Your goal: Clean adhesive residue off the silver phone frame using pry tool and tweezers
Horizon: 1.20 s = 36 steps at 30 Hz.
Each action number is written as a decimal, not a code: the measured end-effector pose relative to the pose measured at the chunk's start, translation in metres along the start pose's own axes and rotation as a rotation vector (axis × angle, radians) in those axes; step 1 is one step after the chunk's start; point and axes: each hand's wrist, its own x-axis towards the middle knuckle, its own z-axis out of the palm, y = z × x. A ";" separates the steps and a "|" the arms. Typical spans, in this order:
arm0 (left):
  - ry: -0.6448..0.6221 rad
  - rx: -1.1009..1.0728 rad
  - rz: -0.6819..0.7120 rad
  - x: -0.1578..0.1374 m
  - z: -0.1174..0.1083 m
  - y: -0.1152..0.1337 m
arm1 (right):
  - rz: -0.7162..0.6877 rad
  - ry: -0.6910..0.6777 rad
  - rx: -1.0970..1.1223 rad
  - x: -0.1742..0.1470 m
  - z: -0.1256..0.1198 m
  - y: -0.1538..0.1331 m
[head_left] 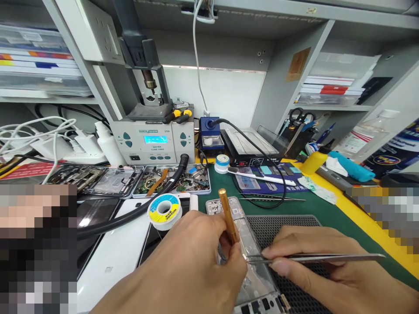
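Observation:
Low in the middle, my left hand (196,261) is closed round a slim tool with a gold metal handle (228,216), held nearly upright. Its working end is hidden by my fingers. My right hand (330,266) pinches metal tweezers (314,258), lying almost level. The tweezers' tips point left and meet the left fingertips, over the phone frame; whether they hold anything is too small to tell. Beneath both hands lies the opened phone frame (258,279), silver-grey, with a camera cutout at its far end. My left hand covers part of it.
A black perforated mat (291,224) lies right of the frame. To the left are a solder wick spool (164,211), a white phone (111,261) and a black hose (131,222). Behind stand a parts tray (203,191), a hot-air station (153,141) and a toothbrush (262,176).

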 end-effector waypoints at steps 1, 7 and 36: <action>-0.010 0.010 -0.011 0.000 -0.001 0.001 | 0.003 -0.021 0.008 0.000 0.000 0.000; -0.021 0.035 -0.044 0.001 -0.003 0.006 | 0.021 -0.087 0.062 0.002 -0.002 -0.003; -0.015 0.116 0.031 -0.002 -0.007 0.001 | 0.002 -0.077 -0.026 0.000 -0.004 0.002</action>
